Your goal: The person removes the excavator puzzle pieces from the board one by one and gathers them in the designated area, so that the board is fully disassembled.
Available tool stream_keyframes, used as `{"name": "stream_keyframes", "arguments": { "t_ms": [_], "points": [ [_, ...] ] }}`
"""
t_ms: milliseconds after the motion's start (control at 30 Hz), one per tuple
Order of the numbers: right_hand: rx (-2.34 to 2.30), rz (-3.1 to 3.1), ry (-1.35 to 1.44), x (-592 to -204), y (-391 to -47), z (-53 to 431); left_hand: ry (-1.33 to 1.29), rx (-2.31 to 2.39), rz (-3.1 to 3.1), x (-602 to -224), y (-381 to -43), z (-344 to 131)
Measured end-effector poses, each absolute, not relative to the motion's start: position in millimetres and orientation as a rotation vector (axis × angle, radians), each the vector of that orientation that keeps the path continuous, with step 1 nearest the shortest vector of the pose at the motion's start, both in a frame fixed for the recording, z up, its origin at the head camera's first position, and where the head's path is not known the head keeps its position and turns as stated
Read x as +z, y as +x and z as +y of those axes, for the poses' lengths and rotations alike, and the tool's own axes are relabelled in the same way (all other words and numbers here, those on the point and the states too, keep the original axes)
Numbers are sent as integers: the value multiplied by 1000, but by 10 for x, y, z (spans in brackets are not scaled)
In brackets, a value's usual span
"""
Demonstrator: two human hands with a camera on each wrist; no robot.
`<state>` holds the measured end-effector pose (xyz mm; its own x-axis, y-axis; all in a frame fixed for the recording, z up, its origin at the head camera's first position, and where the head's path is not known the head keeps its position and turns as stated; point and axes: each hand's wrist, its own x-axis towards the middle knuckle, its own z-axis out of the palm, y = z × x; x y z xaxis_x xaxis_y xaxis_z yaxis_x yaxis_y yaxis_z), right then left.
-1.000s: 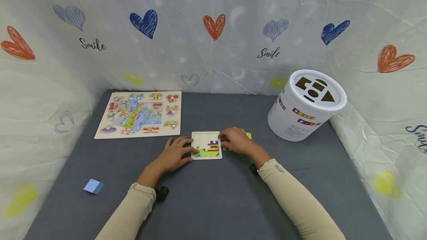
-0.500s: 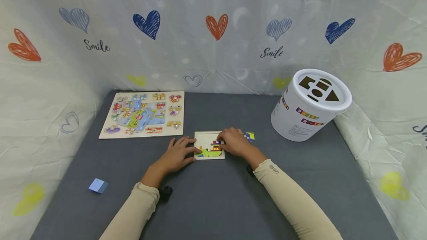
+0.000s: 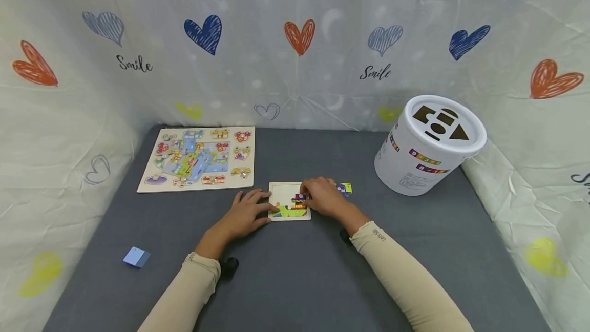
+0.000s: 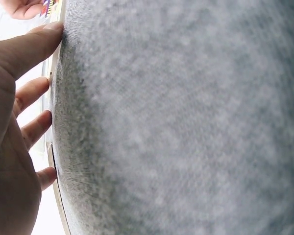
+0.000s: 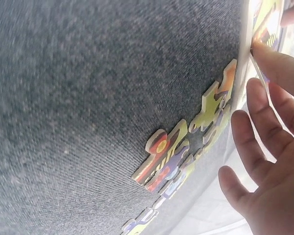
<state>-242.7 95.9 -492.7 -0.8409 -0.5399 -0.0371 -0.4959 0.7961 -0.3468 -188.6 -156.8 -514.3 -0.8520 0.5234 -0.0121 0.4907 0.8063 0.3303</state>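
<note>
A small square wooden jigsaw tray (image 3: 282,190) lies mid-table, its lower part filled with green pieces and part of a colourful train picture. My left hand (image 3: 241,214) rests at its left side, thumb and spread fingers along the edge in the left wrist view. My right hand (image 3: 324,196) is over the tray's right edge and pinches a puzzle piece (image 5: 261,72) between thumb and fingers; only its thin edge shows, the rest is hidden. Loose puzzle pieces (image 5: 161,159) lie beside the tray under the right hand, mostly covered by it in the head view.
A larger wooden vehicle puzzle board (image 3: 238,182) with several loose pieces on it lies at the back left. At the back right stands a white shape-sorter bucket (image 3: 405,163). A light blue block (image 3: 135,256) sits at the front left. A printed curtain (image 3: 341,101) bounds the table.
My right hand has moved left from the loose pieces to the tray's right edge, uncovering a blue and yellow-green piece. The left hand stays at the tray. The head view has shifted slightly.
</note>
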Motion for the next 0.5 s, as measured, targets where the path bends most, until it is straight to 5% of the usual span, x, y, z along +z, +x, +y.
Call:
{"name": "stream_keyframes", "arguments": {
  "t_ms": [500],
  "points": [
    [-585,2844,-928,-4941,-2387,988,793,487,2885,-5157,-1879,-1567]
  ]
}}
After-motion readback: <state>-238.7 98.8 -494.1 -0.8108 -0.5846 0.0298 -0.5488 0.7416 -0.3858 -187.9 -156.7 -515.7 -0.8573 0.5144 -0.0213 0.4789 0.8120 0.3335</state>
